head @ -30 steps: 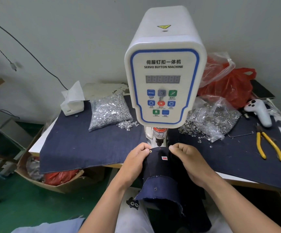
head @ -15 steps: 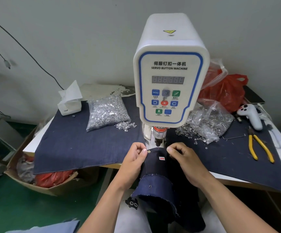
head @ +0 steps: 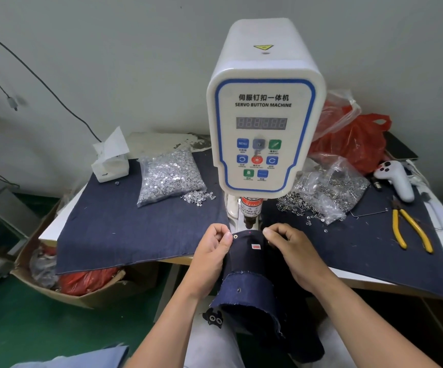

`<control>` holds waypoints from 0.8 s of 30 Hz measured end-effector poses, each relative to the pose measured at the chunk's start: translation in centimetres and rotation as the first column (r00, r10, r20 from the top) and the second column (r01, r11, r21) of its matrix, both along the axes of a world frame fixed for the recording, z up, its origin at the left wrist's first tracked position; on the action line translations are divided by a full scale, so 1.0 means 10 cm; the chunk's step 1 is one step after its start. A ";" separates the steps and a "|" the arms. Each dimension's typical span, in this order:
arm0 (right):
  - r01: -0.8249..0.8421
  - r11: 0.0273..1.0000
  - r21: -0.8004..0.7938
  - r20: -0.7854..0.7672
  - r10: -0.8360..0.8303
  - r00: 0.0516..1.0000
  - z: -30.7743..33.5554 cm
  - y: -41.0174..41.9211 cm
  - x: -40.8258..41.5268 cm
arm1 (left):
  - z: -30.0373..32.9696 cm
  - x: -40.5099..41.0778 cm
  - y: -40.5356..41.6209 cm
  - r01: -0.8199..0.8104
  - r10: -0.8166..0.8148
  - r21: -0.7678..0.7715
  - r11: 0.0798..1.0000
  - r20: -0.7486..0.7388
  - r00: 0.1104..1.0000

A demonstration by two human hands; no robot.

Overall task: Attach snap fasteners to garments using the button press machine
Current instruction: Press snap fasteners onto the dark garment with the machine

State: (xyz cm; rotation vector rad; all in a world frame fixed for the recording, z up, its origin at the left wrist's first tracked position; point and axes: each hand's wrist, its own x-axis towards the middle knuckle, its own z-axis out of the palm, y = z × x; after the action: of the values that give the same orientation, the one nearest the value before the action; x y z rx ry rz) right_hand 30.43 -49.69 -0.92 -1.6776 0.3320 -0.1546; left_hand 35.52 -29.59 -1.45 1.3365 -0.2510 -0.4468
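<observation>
A white servo button machine [head: 264, 107] stands at the middle of the table, its punch [head: 249, 217] pointing down. A dark denim garment [head: 246, 264] lies under the punch and hangs off the table edge. My left hand [head: 212, 251] pinches its left edge beside a fixed metal snap [head: 235, 236]. My right hand [head: 292, 248] pinches the right edge. A red laser dot [head: 249, 232] shows on the cloth between my hands. Another snap [head: 239, 290] sits on the folded lower part.
A bag of silver fastener caps [head: 170, 179] lies left of the machine, a bag of ring parts [head: 326, 192] right of it. Yellow pliers [head: 411, 227], a white controller [head: 398, 181] and red bags [head: 353, 139] are at right. A tissue box [head: 110, 163] is at left.
The view has shifted a little; the machine sits lower and further right in frame. Both hands keep the same grip on the garment under the punch.
</observation>
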 end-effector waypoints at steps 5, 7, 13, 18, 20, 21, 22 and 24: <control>-0.007 0.999 0.038 -0.011 0.007 1.000 0.00 0.00 0.01 | -0.02 0.00 0.00 -0.003 0.003 0.008 1.000 0.001 1.000; -0.012 0.999 0.050 -0.009 0.012 1.000 -0.01 0.00 0.01 | -0.03 0.01 0.00 0.003 -0.003 0.012 1.000 0.008 1.000; -0.004 1.000 0.022 -0.005 0.004 1.000 -0.03 -0.02 0.01 | -0.03 0.01 0.01 -0.001 0.000 0.013 1.000 0.010 1.000; -0.021 1.000 0.021 0.001 0.021 1.000 -0.04 -0.03 0.01 | -0.05 0.02 0.00 -0.008 0.007 0.029 1.000 0.016 1.000; -0.024 1.000 0.016 0.001 0.024 1.000 -0.04 -0.03 0.01 | -0.05 0.02 0.01 -0.010 0.010 0.030 0.999 0.014 1.000; -0.025 1.000 0.013 -0.001 0.025 1.000 -0.04 -0.03 0.01 | -0.06 0.03 0.01 -0.010 0.009 0.031 0.999 0.012 1.000; -0.027 1.000 0.010 -0.002 0.027 1.000 -0.03 -0.03 0.01 | -0.06 0.02 0.01 -0.007 0.007 0.030 1.000 0.010 1.000; -0.029 1.000 0.009 -0.005 0.029 1.000 -0.03 -0.03 0.01 | -0.05 0.02 0.01 -0.001 0.001 0.026 1.000 0.005 1.000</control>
State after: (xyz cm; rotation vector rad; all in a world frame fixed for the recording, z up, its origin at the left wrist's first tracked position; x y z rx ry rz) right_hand 30.51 -50.02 -1.22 -1.6730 0.3121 -0.1272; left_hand 35.71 -29.52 -1.99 1.3635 -0.2499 -0.4472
